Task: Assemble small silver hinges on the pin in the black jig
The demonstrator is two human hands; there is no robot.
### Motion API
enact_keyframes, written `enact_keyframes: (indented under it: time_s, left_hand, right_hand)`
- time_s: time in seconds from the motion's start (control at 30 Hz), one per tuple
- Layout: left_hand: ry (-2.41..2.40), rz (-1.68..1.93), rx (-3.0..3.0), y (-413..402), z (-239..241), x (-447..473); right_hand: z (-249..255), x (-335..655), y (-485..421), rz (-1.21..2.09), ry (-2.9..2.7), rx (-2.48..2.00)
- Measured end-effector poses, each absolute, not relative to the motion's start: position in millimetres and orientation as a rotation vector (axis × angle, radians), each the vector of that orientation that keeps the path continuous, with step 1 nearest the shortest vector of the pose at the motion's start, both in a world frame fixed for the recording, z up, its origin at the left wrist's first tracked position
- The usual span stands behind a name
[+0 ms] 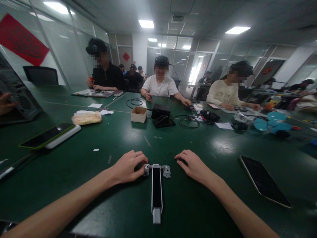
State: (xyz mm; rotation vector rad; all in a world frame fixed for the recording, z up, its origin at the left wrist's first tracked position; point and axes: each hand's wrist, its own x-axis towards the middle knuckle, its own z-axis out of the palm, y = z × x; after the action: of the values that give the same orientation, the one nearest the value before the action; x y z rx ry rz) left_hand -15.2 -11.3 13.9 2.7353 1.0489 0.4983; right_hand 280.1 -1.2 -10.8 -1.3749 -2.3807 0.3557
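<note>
A T-shaped metal assembly [157, 190] lies on the green table, its long black bar with a pale frame pointing toward me. Small metal brackets stick out at both sides of its far end. My left hand [131, 167] is closed with thumb and fingertips on the left bracket; part of that bracket is hidden behind the fingers. My right hand [192, 165] rests on the table to the right of the assembly, apart from it. Its fingers are loosely bent and spread, holding nothing.
A phone [264, 180] lies at the right, another green-edged phone [47, 135] at the left. Ahead are a small open box [138, 114], a black device [160, 112], cables and a wrapped packet [86, 117]. A blue-bladed fan [273, 122] lies far right. Several people sit beyond.
</note>
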Motion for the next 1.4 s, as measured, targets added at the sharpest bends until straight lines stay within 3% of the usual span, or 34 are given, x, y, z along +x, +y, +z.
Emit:
enact_keyframes:
  time_s: [0.57, 1.07, 1.23, 1.4]
  left_hand:
    - [0.693, 0.969, 2.959, -21.7, 9.6, -8.6]
    - [0.591, 0.915, 3.04, -31.7, 15.5, -1.6]
    - [0.562, 1.135, 2.875, -27.5, 8.4, -1.7]
    - [0.753, 0.964, 2.595, -21.8, 11.0, -9.2]
  right_hand:
    - [0.8, 214.6, -47.2, 0.461, -2.129, -0.817]
    - [2.2, 204.8, -53.4, 0.529, -2.099, -0.883]
    - [6.2, 207.8, -52.6, 0.466, -2.139, -0.795]
    - [10.9, 219.1, -46.7, 0.384, -2.213, -0.792]
